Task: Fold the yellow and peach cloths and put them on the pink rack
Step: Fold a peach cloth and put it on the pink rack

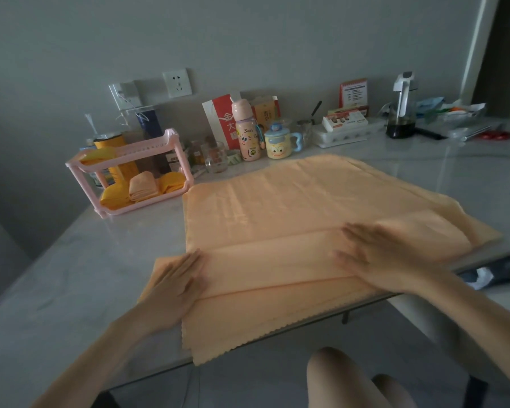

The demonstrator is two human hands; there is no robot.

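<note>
Peach cloth (292, 207) spread on table (71, 275), near edge folded over. Left hand (174, 285) and right hand (377, 254) flat on fold, fingers straight, gripping nothing. Pink rack (130, 172) far left holds folded cloths.

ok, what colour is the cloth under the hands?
The cloth is plain peach, seen in the head view.

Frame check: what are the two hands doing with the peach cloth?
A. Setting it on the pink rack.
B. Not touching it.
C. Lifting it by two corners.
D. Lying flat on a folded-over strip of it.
D: the left hand and the right hand lie with straight fingers on the folded strip of the peach cloth, which is spread on the table.
</note>
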